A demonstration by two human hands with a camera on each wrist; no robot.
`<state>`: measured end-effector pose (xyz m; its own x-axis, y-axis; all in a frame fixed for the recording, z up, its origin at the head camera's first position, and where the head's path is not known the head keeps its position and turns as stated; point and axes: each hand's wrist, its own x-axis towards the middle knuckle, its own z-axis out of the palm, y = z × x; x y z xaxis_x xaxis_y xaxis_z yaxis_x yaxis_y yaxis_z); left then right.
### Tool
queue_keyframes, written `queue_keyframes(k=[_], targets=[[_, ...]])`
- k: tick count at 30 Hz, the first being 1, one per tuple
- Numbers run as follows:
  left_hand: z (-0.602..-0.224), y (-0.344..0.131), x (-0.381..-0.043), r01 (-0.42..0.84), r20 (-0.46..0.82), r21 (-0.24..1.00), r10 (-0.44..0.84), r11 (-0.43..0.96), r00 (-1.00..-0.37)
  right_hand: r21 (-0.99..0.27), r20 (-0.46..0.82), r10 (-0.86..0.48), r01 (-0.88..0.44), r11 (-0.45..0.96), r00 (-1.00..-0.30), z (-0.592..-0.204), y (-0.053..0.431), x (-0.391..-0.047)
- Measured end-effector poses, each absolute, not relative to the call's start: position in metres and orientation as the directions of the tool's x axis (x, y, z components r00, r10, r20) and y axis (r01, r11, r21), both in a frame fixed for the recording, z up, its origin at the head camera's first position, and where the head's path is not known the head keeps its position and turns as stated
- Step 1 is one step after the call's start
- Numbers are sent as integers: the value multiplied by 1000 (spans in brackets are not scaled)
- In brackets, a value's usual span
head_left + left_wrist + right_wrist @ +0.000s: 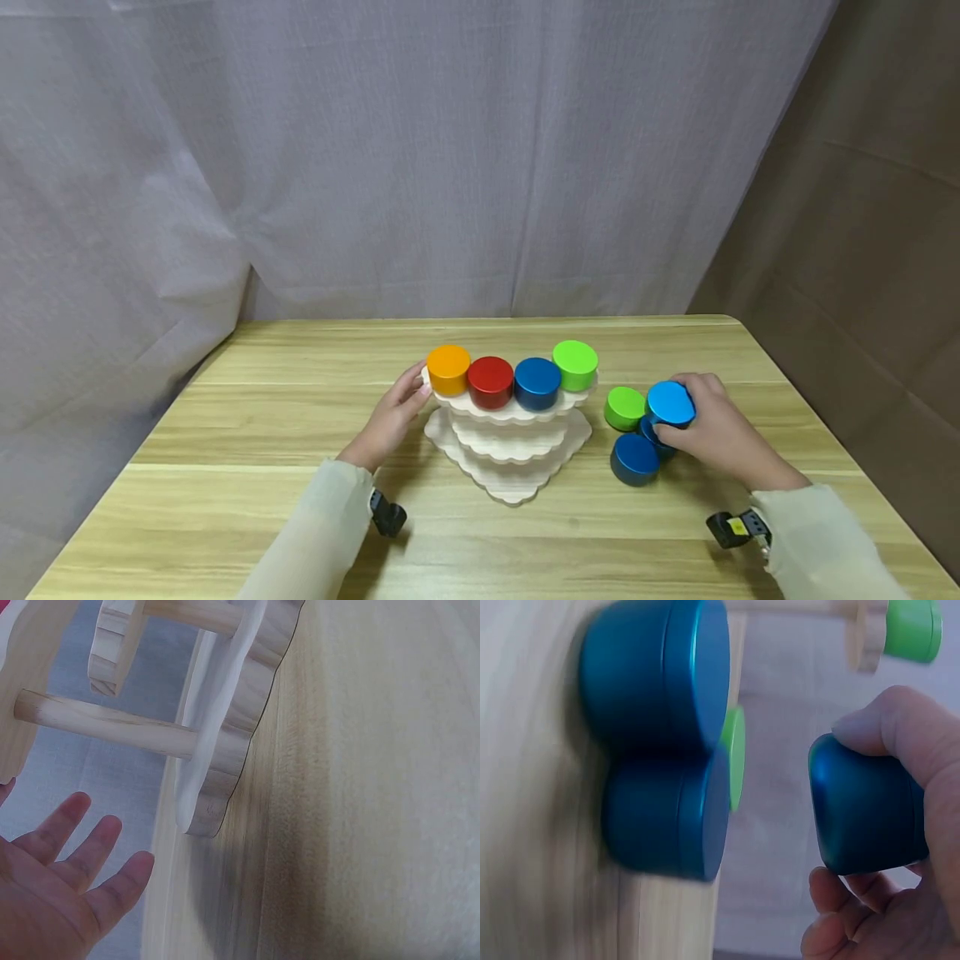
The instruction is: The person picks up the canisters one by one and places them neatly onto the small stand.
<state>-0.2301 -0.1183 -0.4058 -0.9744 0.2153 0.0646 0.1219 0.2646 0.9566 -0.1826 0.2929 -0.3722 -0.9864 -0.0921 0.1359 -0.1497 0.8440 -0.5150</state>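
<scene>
Light-blue tin (670, 403) hangs above the table (487, 558) at the wooden stand's (510, 480) three o'clock, pinched between right hand's (712, 429) thumb and fingers. Left hand (390, 423), fingers loosely spread, at stand's nine o'clock; can't tell if touching. Best keep tin level, clear dark-blue tins (634, 460) at its seven o'clock before swinging sideways.

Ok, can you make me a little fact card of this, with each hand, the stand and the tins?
Left hand: fingers spread, by the stand's top tier
Right hand: grips a bright blue tin, lifted off the table
Stand: pale wood, wavy-edged tiers
On top tier, left to right: orange tin, red tin, dark blue tin, green tin
On table, right of stand: another green tin, two more dark blue tins
</scene>
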Motion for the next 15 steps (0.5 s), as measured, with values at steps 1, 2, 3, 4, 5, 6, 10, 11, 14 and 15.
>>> queue_keyframes(k=[1,2,3,4,5,6,10,11,14,15], targets=[[-406,-118,-230,121,64,957,215,263,-975,-515,136,-97,-154,843,-986,-372,289,-182],[-406,-119,-230,123,66,957,216,263,-974,-518,136,-102,-158,841,-986,-371,286,-181],[-405,-119,-230,122,65,957,215,263,-974,-518,137,-105,-162,840,-985,-370,282,-180],[-405,-118,-230,121,64,957,215,264,-974,-520,142,-110,-169,838,-984,-370,279,-179],[-405,-118,-230,118,61,957,215,265,-975,-519,146,-113,-173,837,-983,-369,276,-177],[-404,-118,-229,119,62,957,215,265,-975,-518,148,-118,-178,836,-982,-368,273,-176],[-404,-119,-229,115,58,958,215,261,-975,-523,163,-137,-203,828,-977,-368,263,-173],[-404,-119,-229,114,58,959,214,261,-975,-526,163,-140,-206,825,-977,-368,260,-173],[-406,-120,-229,116,59,959,217,259,-974,-538,158,-145,-209,817,-977,-371,252,-171],[-406,-120,-229,115,58,959,215,260,-975,-542,157,-145,-208,814,-977,-371,250,-171]])
